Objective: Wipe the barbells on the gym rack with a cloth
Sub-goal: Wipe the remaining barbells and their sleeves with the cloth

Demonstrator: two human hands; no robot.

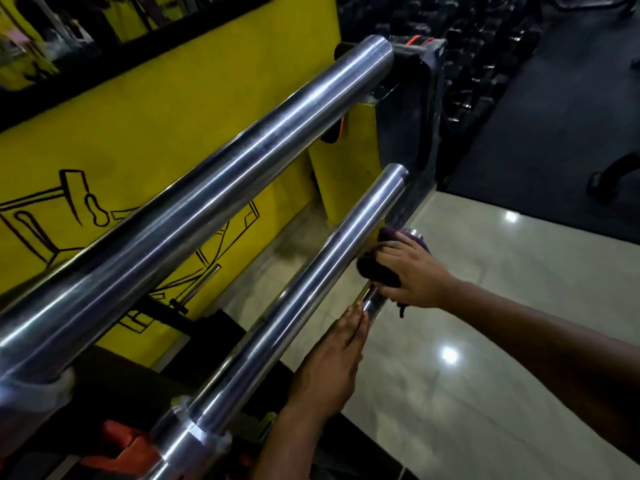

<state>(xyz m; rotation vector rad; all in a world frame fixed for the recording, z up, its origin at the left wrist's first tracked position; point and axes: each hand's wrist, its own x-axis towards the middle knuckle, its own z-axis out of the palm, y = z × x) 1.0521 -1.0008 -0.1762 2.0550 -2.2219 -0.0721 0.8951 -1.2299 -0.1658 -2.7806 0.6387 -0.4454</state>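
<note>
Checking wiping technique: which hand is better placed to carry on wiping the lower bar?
Right hand: it already grips the dark purple cloth against a bar beside the lower shiny steel barbell sleeve. The left hand only rests flat there, clothless.

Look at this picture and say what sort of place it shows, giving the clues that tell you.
Most likely a gym. Thick steel barbell sleeves lie across a rack, rows of what look like dumbbells stand in the dark background, and the yellow wall bears line drawings, seemingly of equipment.

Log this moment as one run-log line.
step: wiping lower barbell | right hand: grips purple cloth on bar | left hand: flat against bar | upper barbell: untouched
</note>
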